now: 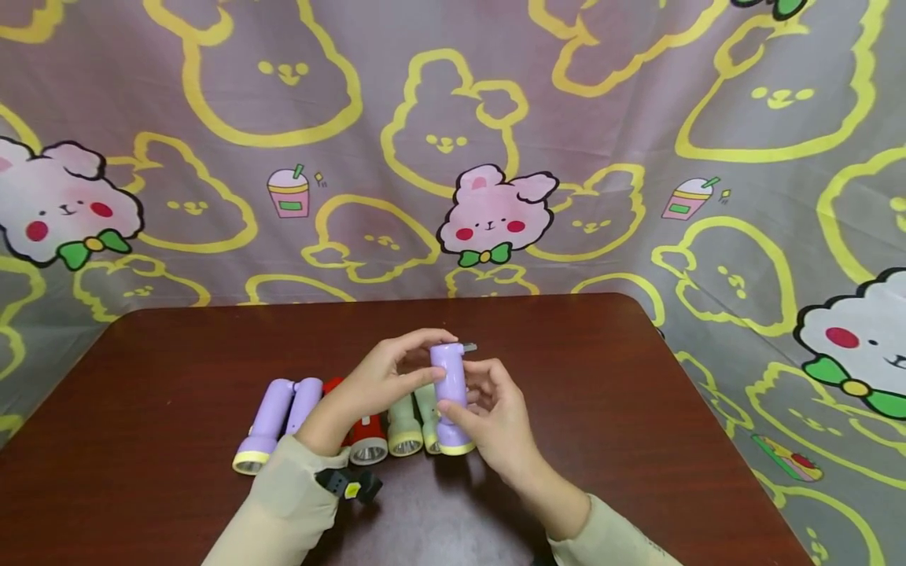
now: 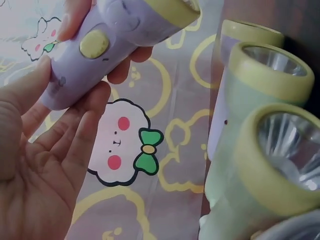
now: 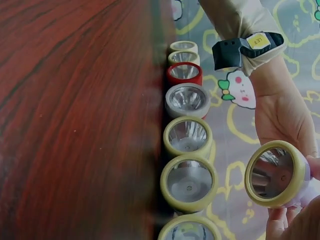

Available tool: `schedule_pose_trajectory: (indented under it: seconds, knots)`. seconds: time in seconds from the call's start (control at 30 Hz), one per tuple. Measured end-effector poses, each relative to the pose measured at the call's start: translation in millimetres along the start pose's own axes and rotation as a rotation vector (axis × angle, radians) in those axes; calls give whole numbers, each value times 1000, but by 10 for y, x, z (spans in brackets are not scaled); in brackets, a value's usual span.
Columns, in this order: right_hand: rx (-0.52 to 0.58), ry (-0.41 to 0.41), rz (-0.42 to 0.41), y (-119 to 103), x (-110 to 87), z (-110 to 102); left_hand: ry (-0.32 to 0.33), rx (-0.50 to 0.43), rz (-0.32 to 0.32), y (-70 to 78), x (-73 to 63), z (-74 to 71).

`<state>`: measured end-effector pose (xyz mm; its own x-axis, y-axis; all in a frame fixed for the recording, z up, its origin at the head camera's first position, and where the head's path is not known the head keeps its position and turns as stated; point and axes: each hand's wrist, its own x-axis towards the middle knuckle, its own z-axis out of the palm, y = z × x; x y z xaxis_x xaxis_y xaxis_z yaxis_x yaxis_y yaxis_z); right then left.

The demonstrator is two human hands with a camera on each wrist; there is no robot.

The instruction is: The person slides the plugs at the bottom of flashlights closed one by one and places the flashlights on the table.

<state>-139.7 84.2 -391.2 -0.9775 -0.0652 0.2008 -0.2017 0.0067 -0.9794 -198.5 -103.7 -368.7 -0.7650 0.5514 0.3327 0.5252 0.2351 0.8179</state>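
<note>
Both hands hold a purple flashlight upright above the table, its yellow-rimmed head downward. My left hand grips the tail end from above, thumb along the body. Lower down, my right hand pinches the body near the head. A small grey prong-like piece sticks out sideways at the top. The left wrist view shows a yellow button on the flashlight's side. In the right wrist view its reflector faces the camera.
Several flashlights stand in a row on the brown table: purple at the left, red in the middle, pale green by the hands. A patterned curtain hangs behind. The left wrist wears a black strap device.
</note>
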Motion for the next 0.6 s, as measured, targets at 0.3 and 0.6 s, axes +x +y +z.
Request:
schedule_pose_trajectory:
  seconds: [0.3, 0.6]
  knots:
    - [8, -30, -10, -10, -2, 33, -2, 1, 26, 13, -39, -68]
    - [-4, -21, 19, 7, 3, 38, 39, -28, 17, -1, -55, -49]
